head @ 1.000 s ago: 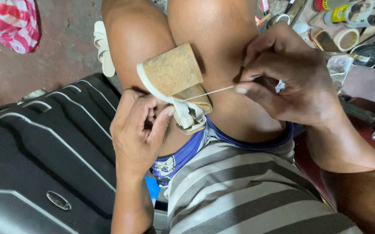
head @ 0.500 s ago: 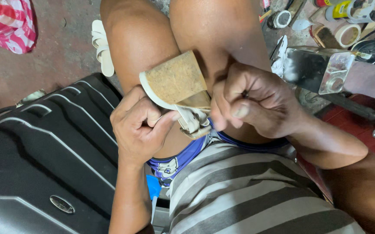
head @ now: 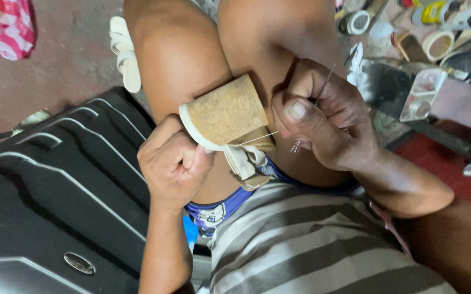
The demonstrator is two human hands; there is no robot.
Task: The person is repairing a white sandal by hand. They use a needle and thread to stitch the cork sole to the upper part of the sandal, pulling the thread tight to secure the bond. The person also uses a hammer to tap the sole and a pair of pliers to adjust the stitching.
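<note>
Now left hand (head: 172, 163) gripping sandal (head: 227, 117), right hand (head: 322, 117) pinching needle (head: 324, 84)

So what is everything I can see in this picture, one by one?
cork-soled sandal: one, tan with white edge and straps, on the lap
thread: one, pale, from sandal to right hand
needle: one, metal, in right hand
suitcase: one, black, lower left
white sandal: one, on the floor, top left
tape rolls: several, top right
striped cloth: one, pink and white, top left corner
left hand: grips the sandal
right hand: pinches needle and thread
</note>
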